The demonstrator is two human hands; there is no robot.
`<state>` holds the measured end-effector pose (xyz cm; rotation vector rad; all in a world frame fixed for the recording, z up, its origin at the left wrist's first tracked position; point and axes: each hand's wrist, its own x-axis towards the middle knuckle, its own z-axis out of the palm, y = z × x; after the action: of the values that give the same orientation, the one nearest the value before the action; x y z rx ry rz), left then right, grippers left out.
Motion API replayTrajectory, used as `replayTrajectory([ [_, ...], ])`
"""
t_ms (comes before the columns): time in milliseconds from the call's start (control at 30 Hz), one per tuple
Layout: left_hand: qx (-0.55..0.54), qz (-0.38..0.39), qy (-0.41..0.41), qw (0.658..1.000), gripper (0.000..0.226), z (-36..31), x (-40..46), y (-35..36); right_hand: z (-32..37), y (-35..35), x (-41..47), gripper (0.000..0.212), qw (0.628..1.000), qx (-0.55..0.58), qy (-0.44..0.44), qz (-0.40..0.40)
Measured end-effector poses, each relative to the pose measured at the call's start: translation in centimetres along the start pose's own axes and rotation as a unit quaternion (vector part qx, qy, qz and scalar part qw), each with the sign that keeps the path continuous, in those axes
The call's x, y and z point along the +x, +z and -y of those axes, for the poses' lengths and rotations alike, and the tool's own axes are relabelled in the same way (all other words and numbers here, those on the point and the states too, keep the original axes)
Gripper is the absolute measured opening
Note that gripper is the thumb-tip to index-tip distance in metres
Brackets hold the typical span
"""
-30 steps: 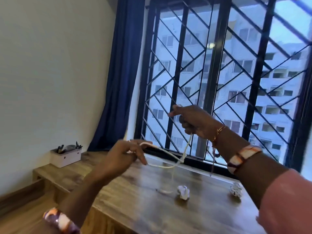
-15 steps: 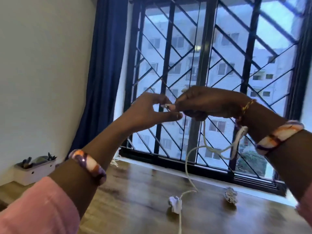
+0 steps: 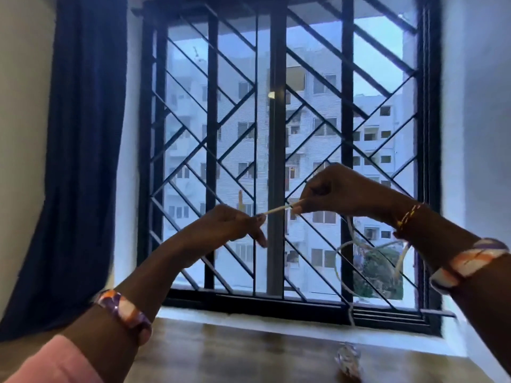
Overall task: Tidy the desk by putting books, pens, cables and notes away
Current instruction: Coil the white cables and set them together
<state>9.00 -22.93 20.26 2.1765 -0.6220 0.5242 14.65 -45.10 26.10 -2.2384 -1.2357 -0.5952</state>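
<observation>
Holding both hands up before the window grille, I am stretching a short run of white cable taut between them. My left hand is pinching one end at its fingertips, and my right hand, slightly higher, is pinching the other. Beyond my right hand the cable is hanging in a loose loop under the wrist and trailing down toward the wooden desk, where a crumpled paper ball is lying.
</observation>
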Motion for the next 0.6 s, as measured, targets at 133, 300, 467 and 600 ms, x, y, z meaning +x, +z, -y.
replayTrajectory([
  [133, -0.045, 0.002, -0.024, 0.999, 0.046, 1.2, 3.0, 1.4, -4.7, -0.7, -0.6, 0.028, 0.996, -0.039, -0.006, -0.085],
  [300, 0.006, 0.041, -0.063, 0.997, 0.047, 2.2, 5.3, 3.2, -9.9, -0.8, -2.0, 0.026, 0.988, -0.053, 0.025, -0.143],
  [467, -0.064, 0.076, -0.014, 0.995, 0.055, 3.9, 6.8, 2.9, -12.7, 0.4, -0.5, 0.019, 0.984, -0.028, 0.073, -0.159],
  [600, -0.563, 0.091, 0.064, 0.819, 0.013, 3.8, 8.8, 2.2, -14.2, 4.1, 0.8, 0.025, 0.987, -0.025, 0.094, -0.125],
])
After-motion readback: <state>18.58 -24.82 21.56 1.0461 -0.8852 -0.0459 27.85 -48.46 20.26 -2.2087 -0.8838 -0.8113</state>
